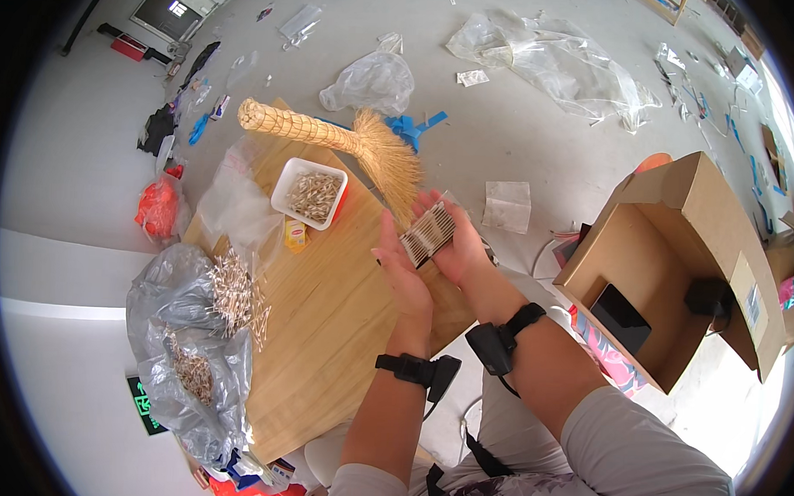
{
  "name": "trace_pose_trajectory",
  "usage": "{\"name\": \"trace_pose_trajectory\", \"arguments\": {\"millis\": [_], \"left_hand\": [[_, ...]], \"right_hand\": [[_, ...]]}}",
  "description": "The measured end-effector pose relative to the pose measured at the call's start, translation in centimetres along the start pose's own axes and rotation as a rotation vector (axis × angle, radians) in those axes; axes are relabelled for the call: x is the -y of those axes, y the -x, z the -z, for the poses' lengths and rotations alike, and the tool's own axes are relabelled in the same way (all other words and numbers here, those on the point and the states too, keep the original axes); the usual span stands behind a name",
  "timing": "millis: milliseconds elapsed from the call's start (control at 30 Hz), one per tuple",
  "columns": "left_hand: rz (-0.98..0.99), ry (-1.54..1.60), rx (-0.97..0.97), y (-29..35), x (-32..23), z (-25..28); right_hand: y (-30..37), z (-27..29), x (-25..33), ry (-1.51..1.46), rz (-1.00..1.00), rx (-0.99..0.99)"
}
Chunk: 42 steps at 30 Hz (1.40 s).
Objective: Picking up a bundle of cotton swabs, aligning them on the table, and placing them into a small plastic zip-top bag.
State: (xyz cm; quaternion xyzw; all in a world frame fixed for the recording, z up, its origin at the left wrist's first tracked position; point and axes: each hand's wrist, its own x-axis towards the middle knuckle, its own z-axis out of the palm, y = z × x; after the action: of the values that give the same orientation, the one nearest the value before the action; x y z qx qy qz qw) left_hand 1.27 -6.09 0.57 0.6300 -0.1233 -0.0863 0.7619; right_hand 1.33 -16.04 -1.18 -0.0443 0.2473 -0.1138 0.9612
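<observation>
Between my two hands, above the table's right edge, is a flat, see-through pack of cotton swabs [428, 233], its thin brownish sticks lined up side by side. My right hand [460, 255] cups the pack from the right and below. Along its left side presses my left hand [405, 279], fingers stretched upward. Just beyond my fingers, the bristles of a straw broom [387, 165] fan out at the table's far edge. A white tub [279, 194] of loose cotton swabs stands on the wooden table [324, 333], beside a small yellow packet [295, 236].
Loose swabs [234, 295] lie heaped on a grey plastic bag [164, 284] at the table's left side. To my right, an open cardboard box [607, 255] holds a black flat device [622, 317]. Clear plastic sheeting [552, 61] and scraps litter the floor beyond.
</observation>
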Motion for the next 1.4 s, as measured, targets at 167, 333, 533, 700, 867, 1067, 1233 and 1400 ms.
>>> {"name": "trace_pose_trajectory", "arguments": {"millis": [167, 333, 533, 700, 867, 1067, 1233, 1400], "left_hand": [[-0.017, 0.019, -0.004, 0.1, 0.0, 0.0], [-0.003, 0.031, 0.015, -0.1, 0.3, 0.3], [0.002, 0.053, 0.026, -0.1, 0.3, -0.5], [0.006, 0.076, 0.048, -0.1, 0.5, -0.5], [-0.012, 0.089, 0.004, -0.2, 0.3, -0.6], [0.000, 0.138, -0.008, 0.0, 0.1, -1.1], [-0.023, 0.152, -0.020, -0.2, 0.3, -0.8], [-0.025, 0.205, 0.006, -0.5, 0.3, -1.4]], "right_hand": [[0.2, -0.3, 0.3, -0.026, -0.022, 0.006], [0.1, -0.3, 0.2, 0.010, -0.021, 0.036], [0.0, -0.2, 0.2, 0.047, -0.022, 0.049], [-0.1, -0.2, 0.3, 0.066, -0.031, 0.038], [-0.1, -0.5, 0.7, 0.039, -0.032, -0.024], [0.0, -0.1, 0.7, 0.052, -0.020, 0.025], [0.4, -0.8, 0.1, 0.084, 0.000, 0.035], [-0.2, 0.0, 0.0, 0.106, 0.015, 0.061]]}}
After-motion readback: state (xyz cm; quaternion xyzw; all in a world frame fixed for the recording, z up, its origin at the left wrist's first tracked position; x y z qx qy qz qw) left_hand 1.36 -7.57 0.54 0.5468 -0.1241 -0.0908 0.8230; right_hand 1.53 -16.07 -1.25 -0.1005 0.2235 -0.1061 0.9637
